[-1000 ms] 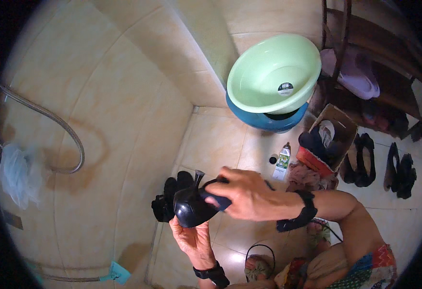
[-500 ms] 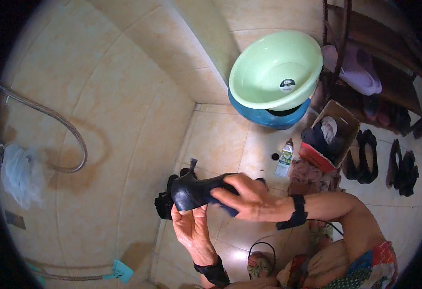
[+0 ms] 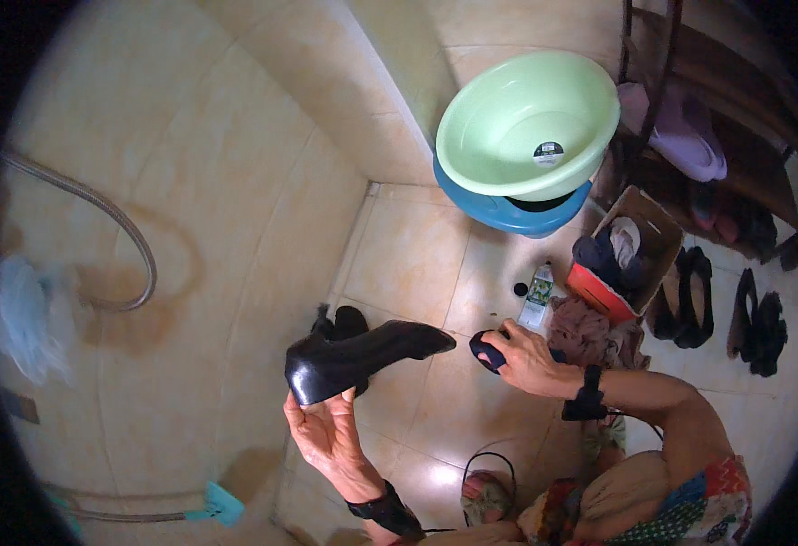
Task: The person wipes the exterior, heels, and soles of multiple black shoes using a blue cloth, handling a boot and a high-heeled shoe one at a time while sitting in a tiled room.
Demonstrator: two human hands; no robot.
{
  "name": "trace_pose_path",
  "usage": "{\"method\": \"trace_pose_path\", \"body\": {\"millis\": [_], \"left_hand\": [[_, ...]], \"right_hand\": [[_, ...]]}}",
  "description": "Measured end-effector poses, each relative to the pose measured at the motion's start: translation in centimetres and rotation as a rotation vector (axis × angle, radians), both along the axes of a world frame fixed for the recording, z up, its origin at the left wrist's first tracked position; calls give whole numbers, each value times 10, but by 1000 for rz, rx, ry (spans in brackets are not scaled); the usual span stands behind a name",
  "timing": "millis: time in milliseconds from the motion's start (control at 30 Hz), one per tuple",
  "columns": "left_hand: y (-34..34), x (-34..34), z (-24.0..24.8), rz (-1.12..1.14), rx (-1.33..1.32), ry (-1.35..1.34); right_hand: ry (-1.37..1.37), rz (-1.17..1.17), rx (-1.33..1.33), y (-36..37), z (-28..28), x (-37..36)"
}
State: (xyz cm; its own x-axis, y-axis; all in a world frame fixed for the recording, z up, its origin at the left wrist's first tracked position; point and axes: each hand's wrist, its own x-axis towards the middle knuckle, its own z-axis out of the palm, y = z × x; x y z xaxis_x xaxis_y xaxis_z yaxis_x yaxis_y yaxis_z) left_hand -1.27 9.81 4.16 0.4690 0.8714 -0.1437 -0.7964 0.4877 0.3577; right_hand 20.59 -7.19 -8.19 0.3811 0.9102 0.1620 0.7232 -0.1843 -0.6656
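A glossy black high-heeled shoe (image 3: 353,358) is up in the air on the left, its toe pointing right. My left hand (image 3: 326,435) grips it from below at the heel end, with the fingers closed. To the right of the toe and apart from it, my right hand (image 3: 531,362) is closed around a dark navy cloth (image 3: 486,349). Behind the raised shoe, another black shoe (image 3: 349,320) rests on the tiles, partly hidden. A white and green bottle (image 3: 536,296) lies on the floor beyond my right hand, beside a small round black thing (image 3: 520,289).
A pale green basin (image 3: 472,136) rests on a blue tub (image 3: 508,217) by the far wall. Right of the bottle are a brown cloth (image 3: 581,329), a red-sided cardboard box (image 3: 603,289) with fabrics, several black shoes (image 3: 693,296) and a shoe rack (image 3: 736,127). A hose (image 3: 112,211) hangs left.
My right hand has drawn the cloth off the shoe and away to the right. My left hand has shifted left with the shoe, whose heel post no longer sticks up in view.
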Motion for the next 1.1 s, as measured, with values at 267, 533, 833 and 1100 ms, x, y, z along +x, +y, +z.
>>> {"method": "trace_pose_path", "body": {"millis": [267,533,833,1100], "left_hand": [[-8,38,-51,-760,1192,1157],[-45,-22,-123,-1570,2453,1165],[-54,-19,-187,-497,863,1574],[-24,-19,-334,-38,-310,413]], "right_hand": [[64,-189,200,-3,18,28],[121,-102,118,-25,-5,33],[181,-15,29,-11,-16,22],[184,52,-3,-7,-8,13]]}}
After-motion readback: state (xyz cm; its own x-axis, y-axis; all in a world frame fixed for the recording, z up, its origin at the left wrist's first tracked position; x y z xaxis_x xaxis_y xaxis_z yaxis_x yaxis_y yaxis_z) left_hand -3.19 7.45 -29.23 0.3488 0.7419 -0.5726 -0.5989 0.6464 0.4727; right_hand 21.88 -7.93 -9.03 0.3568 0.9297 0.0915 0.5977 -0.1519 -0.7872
